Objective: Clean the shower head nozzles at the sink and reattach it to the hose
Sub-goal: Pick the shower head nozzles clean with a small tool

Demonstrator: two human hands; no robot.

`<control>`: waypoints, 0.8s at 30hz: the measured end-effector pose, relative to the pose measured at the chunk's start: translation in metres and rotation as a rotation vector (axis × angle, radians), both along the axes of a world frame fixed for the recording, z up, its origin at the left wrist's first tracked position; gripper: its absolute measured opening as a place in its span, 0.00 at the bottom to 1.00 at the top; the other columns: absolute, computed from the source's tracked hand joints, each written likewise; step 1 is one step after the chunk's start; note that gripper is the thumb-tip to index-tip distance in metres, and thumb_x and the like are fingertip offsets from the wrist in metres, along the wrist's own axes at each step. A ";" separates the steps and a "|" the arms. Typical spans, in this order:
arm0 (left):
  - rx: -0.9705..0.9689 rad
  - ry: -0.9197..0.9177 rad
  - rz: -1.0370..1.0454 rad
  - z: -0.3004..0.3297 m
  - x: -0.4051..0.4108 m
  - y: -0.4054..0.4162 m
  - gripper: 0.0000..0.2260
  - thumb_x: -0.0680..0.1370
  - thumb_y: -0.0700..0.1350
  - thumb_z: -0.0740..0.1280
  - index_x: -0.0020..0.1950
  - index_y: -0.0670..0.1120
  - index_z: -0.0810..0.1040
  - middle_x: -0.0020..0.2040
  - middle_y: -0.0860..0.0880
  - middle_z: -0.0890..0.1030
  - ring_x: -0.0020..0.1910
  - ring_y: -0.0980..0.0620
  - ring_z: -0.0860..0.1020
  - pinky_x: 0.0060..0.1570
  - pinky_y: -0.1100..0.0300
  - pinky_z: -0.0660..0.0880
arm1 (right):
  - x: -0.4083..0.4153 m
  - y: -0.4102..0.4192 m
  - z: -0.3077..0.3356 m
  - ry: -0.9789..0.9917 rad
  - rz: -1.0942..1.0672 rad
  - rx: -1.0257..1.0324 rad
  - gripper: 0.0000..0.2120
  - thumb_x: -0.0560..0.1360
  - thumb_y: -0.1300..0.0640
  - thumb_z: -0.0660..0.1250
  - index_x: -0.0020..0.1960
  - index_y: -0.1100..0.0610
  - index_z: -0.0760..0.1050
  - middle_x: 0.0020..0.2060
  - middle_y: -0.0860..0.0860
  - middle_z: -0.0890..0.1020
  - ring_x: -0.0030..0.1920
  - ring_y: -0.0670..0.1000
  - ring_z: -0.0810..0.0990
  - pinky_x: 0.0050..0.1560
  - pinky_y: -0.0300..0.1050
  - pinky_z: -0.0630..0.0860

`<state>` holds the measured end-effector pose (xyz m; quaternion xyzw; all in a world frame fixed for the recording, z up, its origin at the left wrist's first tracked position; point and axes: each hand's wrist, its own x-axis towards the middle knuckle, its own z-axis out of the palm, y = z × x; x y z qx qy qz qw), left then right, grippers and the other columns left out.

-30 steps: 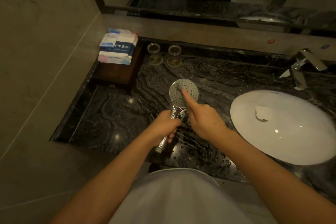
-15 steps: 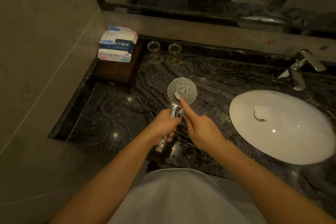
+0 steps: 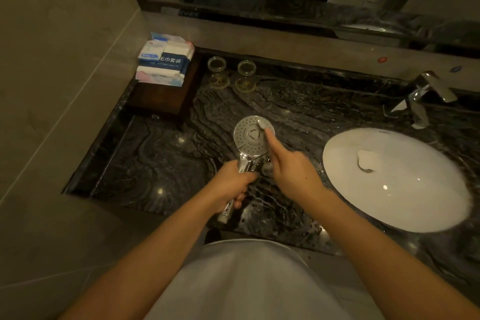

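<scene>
Head view
Shower head: held above the dark marble surface, left of the white sink, nozzle face turned up.
Left hand: its grip is wrapped around the chrome handle.
Right hand: forefinger stretched out, tip pressing the upper right of the nozzle face; other fingers curled, holding nothing.
Faucet: behind the sink.
Packets: stacked in the far left corner.
</scene>
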<state>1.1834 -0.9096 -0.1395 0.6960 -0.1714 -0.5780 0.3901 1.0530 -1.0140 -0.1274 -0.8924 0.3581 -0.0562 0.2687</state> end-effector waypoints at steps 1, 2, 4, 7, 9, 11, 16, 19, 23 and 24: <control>-0.003 0.004 0.007 0.000 -0.002 0.001 0.10 0.82 0.41 0.65 0.43 0.49 0.70 0.25 0.51 0.67 0.21 0.55 0.64 0.21 0.63 0.63 | 0.002 -0.009 0.004 -0.020 -0.034 0.018 0.31 0.83 0.53 0.53 0.79 0.37 0.40 0.31 0.58 0.78 0.30 0.58 0.77 0.35 0.56 0.77; -0.008 0.008 0.020 0.001 -0.003 0.001 0.10 0.82 0.40 0.65 0.42 0.49 0.69 0.25 0.51 0.67 0.21 0.55 0.64 0.21 0.63 0.62 | 0.002 -0.015 0.008 -0.045 -0.056 0.044 0.31 0.84 0.53 0.53 0.78 0.36 0.41 0.31 0.58 0.79 0.30 0.58 0.77 0.35 0.55 0.77; -0.018 0.019 0.057 0.004 0.001 -0.002 0.10 0.82 0.39 0.64 0.43 0.49 0.69 0.25 0.51 0.67 0.21 0.54 0.63 0.21 0.62 0.62 | -0.001 -0.011 0.010 -0.091 -0.071 0.102 0.30 0.84 0.53 0.53 0.78 0.35 0.42 0.29 0.57 0.78 0.28 0.57 0.77 0.33 0.55 0.76; -0.018 0.015 0.075 0.007 0.010 -0.004 0.09 0.82 0.38 0.63 0.44 0.48 0.69 0.26 0.51 0.67 0.22 0.54 0.64 0.21 0.61 0.63 | -0.009 0.018 0.002 -0.097 -0.031 0.180 0.31 0.84 0.55 0.54 0.78 0.35 0.42 0.27 0.56 0.77 0.26 0.56 0.75 0.32 0.59 0.75; -0.004 0.008 0.062 0.006 0.011 -0.002 0.09 0.82 0.37 0.62 0.44 0.48 0.70 0.26 0.51 0.67 0.22 0.55 0.64 0.21 0.62 0.63 | -0.009 0.025 -0.003 -0.111 -0.002 0.180 0.31 0.84 0.55 0.54 0.78 0.35 0.43 0.26 0.55 0.76 0.25 0.55 0.74 0.32 0.59 0.74; 0.002 0.010 0.054 0.005 0.007 0.000 0.09 0.81 0.36 0.62 0.44 0.48 0.69 0.26 0.51 0.66 0.21 0.54 0.63 0.21 0.63 0.62 | -0.001 0.014 0.000 -0.165 -0.026 0.162 0.30 0.84 0.55 0.54 0.79 0.36 0.44 0.28 0.55 0.77 0.26 0.55 0.75 0.33 0.58 0.75; -0.023 -0.016 0.042 0.003 -0.001 -0.005 0.09 0.80 0.35 0.60 0.44 0.48 0.68 0.26 0.49 0.65 0.20 0.53 0.62 0.20 0.65 0.61 | 0.017 -0.007 0.011 -0.255 -0.083 0.172 0.30 0.84 0.55 0.54 0.78 0.35 0.46 0.30 0.56 0.79 0.28 0.54 0.75 0.31 0.49 0.72; -0.027 -0.017 0.061 0.000 0.004 -0.006 0.09 0.80 0.35 0.60 0.45 0.48 0.69 0.25 0.50 0.66 0.20 0.54 0.63 0.21 0.64 0.61 | 0.004 0.024 0.001 -0.223 -0.032 0.211 0.32 0.84 0.57 0.55 0.78 0.36 0.45 0.30 0.56 0.78 0.28 0.54 0.75 0.33 0.52 0.74; -0.010 -0.224 -0.054 -0.007 0.004 -0.001 0.08 0.80 0.37 0.61 0.46 0.49 0.73 0.28 0.49 0.72 0.21 0.52 0.69 0.22 0.60 0.65 | 0.011 0.020 -0.004 -0.181 -0.060 0.168 0.30 0.84 0.56 0.55 0.79 0.39 0.46 0.31 0.57 0.79 0.29 0.55 0.77 0.36 0.58 0.76; -0.002 -0.312 -0.091 -0.009 0.003 -0.001 0.08 0.79 0.38 0.62 0.45 0.50 0.73 0.31 0.49 0.74 0.23 0.51 0.71 0.24 0.60 0.67 | 0.017 0.010 -0.001 -0.172 -0.082 0.151 0.29 0.84 0.55 0.54 0.79 0.39 0.46 0.32 0.57 0.80 0.30 0.55 0.78 0.36 0.58 0.77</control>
